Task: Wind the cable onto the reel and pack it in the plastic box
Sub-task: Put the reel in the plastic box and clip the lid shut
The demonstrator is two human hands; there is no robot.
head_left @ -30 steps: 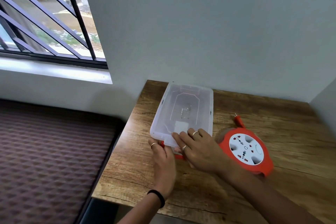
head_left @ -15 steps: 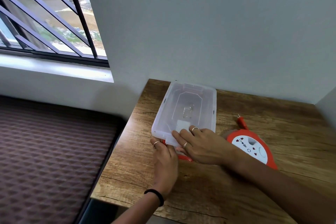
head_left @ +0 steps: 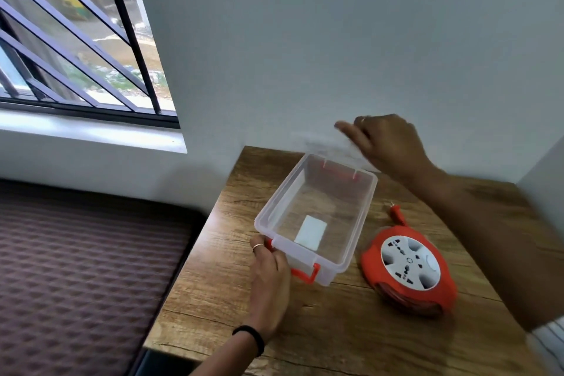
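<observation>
With the cable already wound onto the round orange reel resting on the wooden table, our left hand grips the clear plastic box by its orange latch while our right hand lifts its blurred translucent lid; packing remains.

Domestic room — barred window upper left, brown quilted mattress lower left, wood-grain table at plain wall.

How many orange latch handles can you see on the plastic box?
2. One latch is at the near end of the box, beside the left hand; another is at the far end, seen through the wall. None show on the long sides.
</observation>
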